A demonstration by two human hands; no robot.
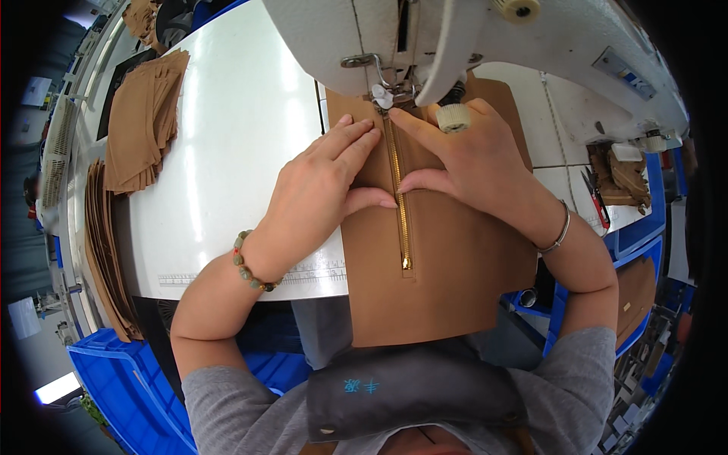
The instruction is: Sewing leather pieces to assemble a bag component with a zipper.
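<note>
A brown leather-like panel (455,280) lies under the sewing machine (341,45), its near end hanging past the table edge over my lap. Down its middle runs a gold metal zipper (401,189), with the slider near the close end. My left hand (322,171) lies flat on the panel left of the zipper, thumb and fingers apart. On the other side my right hand (470,152) presses the panel, its index finger reaching to the presser foot (384,100) and its thumb touching the zipper's edge. Neither hand grips anything; some right fingers are hidden behind the machine's knob.
Stacks of brown pieces (148,121) sit at the left of the white table (220,152). Red-handled snips (597,201) and brown scraps (620,178) lie at the right. Blue bins (125,387) stand below on both sides. The machine head overhangs the far middle.
</note>
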